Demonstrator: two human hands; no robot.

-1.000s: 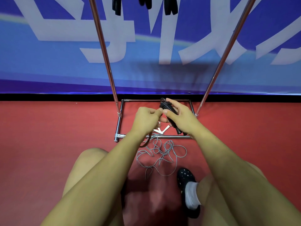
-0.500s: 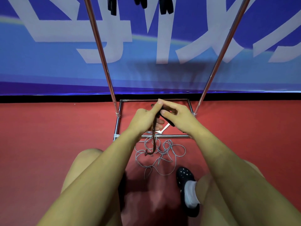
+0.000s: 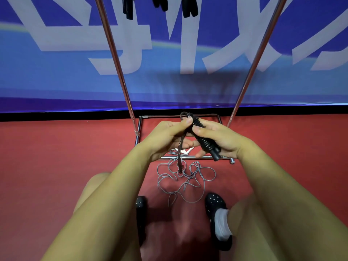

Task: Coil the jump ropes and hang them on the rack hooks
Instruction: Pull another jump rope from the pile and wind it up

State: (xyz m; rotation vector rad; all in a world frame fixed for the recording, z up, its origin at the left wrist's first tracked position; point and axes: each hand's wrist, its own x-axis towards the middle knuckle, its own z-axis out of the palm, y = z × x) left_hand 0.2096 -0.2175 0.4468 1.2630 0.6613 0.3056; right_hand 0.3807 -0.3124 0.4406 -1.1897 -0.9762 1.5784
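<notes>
Jump rope handles [image 3: 204,140] sit in our right hand [image 3: 220,140], which is clenched around the black pair with dark cord already wound over them. Their long axis runs slantwise, the upper end pointing toward the rack base [image 3: 180,116] and the lower end poking out below the palm, toward our right knee. Our left hand [image 3: 165,136] is just beside them on the left, its thumb and forefinger pinching the dark rope tail [image 3: 181,147] right at the upper end of the handles. From that pinch the tail drops straight down in front of the rack base's near bar and ends over the red floor [image 3: 56,166].

Nearer to us than the rack base, a second, grey jump rope [image 3: 188,178] lies loose and tangled on the floor between our two black shoes [image 3: 215,204], untouched.

Far above the rack base, more black handles [image 3: 186,7] hang between the two steel uprights [image 3: 116,59].

We judge the wrapping nearly finished: the left hand is the one placed to lead the remaining tail around the handles, across their long axis, while the right simply holds them steady. The hooks lie up and forward of both hands.
</notes>
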